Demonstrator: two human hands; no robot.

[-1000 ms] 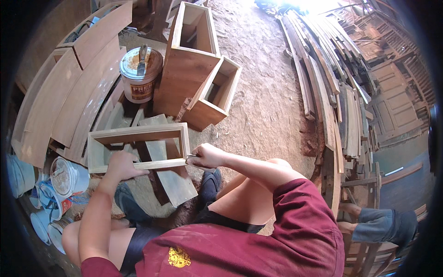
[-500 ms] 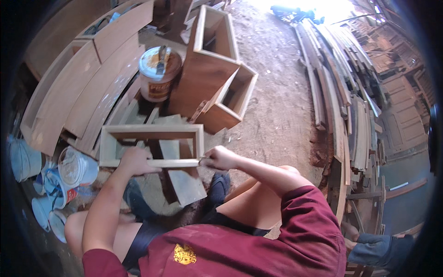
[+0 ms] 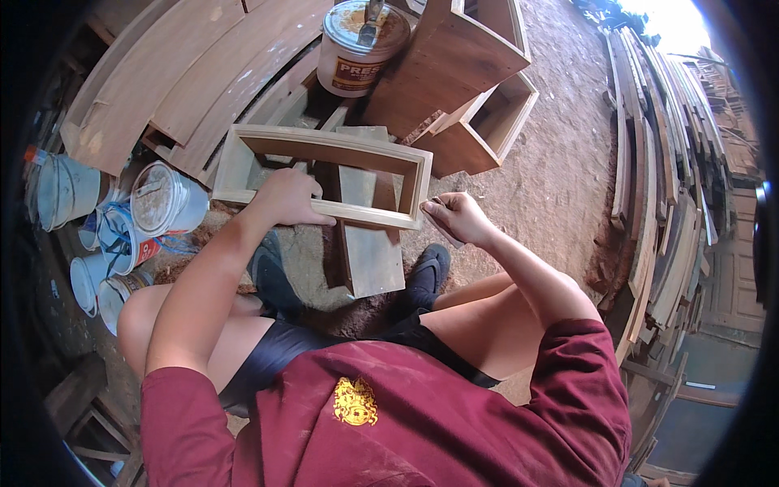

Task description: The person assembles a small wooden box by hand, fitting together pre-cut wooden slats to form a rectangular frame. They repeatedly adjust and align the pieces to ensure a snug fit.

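A pale open wooden box (image 3: 320, 144) with a rectangular rim lies before me, above a loose board (image 3: 372, 256). My left hand (image 3: 288, 197) grips its near side, thumb lying along the rim and fingers reaching inside. At the box's right near corner is my right hand (image 3: 461, 219), its fingers pinched around something small and dark. That small item is mostly hidden in the fingers, so its kind cannot be made out.
Two reddish-brown wooden boxes (image 3: 454, 61) stand beyond, next to a lidded bucket (image 3: 353, 69) with a putty knife on top. Curved-looking panels (image 3: 187, 81) and several white buckets (image 3: 166, 199) are at left. Stacked planks (image 3: 641, 138) line the right. My feet flank the board.
The whole view has shifted, so the box, buckets and planks sit higher and mostly farther right. My left hand keeps its grip; my right hand stays by the box corner. Another person's clothed limb has mostly left view.
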